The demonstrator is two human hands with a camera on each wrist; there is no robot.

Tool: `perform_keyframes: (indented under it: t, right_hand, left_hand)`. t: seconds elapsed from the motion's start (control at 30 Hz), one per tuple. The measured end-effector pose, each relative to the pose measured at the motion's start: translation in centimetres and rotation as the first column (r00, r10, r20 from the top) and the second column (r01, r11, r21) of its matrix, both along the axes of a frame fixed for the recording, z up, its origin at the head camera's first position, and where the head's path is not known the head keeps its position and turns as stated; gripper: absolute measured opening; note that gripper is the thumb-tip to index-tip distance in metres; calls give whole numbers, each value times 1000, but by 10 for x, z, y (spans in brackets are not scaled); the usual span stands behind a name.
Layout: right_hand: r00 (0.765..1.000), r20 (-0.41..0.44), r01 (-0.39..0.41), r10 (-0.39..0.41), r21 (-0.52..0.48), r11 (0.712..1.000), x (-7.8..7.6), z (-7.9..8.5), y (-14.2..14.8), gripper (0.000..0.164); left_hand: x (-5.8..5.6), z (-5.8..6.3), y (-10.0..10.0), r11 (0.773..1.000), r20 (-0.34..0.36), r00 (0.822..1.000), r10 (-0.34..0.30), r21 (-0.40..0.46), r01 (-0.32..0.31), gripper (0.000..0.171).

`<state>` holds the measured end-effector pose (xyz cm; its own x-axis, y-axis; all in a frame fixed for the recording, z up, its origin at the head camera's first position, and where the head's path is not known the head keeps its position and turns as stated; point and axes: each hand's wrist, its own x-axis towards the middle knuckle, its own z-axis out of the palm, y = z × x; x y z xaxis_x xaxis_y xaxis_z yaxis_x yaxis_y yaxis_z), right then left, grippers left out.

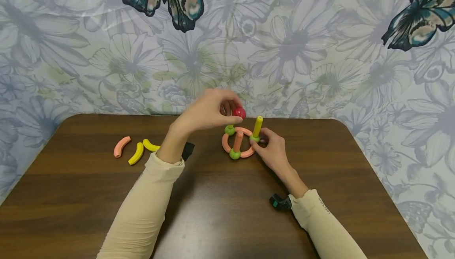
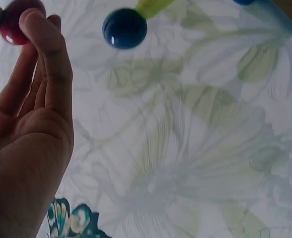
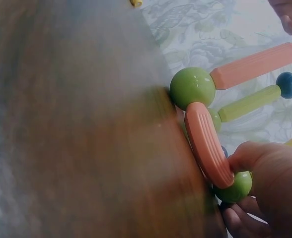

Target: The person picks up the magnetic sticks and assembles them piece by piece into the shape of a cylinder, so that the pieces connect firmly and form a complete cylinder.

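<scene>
Red ball (image 1: 239, 112), pinched by the left hand (image 1: 212, 111), may tip the ring (image 1: 225, 143) if the right hand (image 1: 273, 148), pinching a green ball (image 3: 238, 186), loosens.

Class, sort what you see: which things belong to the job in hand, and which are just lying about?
In the job:
red ball, pinched by the left hand
pink-and-green ring, gripped by the right hand
yellow stick and pink stick, upright on the ring

Lying about, perhaps spares:
curved pink piece
two curved yellow pieces
</scene>
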<state>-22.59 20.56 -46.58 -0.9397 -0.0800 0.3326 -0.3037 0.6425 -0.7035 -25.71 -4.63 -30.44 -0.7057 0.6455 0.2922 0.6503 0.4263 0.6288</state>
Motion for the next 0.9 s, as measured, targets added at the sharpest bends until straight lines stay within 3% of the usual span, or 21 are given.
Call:
perform_keyframes:
  t: [0.2,0.47,0.7,0.9]
  right_hand:
    - [1000,8,-6,6,-14,1000,-2,-1,1,25]
    - [1000,-5,-16,16,-22,1000,-2,-1,1,23]
    - [1000,-25,-20,19,-23,1000,0,0,1,24]
    - [1000,-21,-13,13,-12,1000,-1,0,1,25]
  left_hand:
    - [1,-9,10,987,114,986,-124,-89,135,10]
    - [0,-12,11,975,163,976,-145,-142,169,11]
    - [1,-10,9,988,154,983,-99,-100,115,21]
    - [5,-1,-11,1000,102,995,10,-14,-9,17]
